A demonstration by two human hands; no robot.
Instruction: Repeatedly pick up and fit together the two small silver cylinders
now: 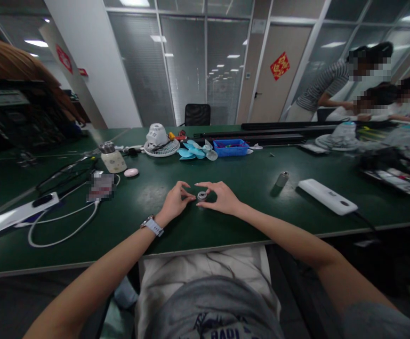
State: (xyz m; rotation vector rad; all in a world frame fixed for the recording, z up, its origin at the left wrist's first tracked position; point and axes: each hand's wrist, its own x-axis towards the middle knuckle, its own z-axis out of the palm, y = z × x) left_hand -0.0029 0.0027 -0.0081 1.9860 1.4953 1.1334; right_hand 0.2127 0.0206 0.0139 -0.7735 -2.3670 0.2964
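A small round metal part (202,196) sits on the green table between my two hands. My left hand (177,200) is at its left, thumb and fingers apart in a loose curve, with the fingertips close to the part. On the other side, my right hand (222,197) curves around the part with its thumb and index finger spread; a fingertip is very near or touching its edge. Neither hand visibly grips it. A short metal cylinder (282,179) stands on the table to the right.
A white power strip (327,196) lies at the right. Behind are a blue basket (230,148), blue fan blades (192,150) and a white fan part (157,136). At the left are a bottle (113,158), a pink case (131,173) and cables. Other people are at the far right and left.
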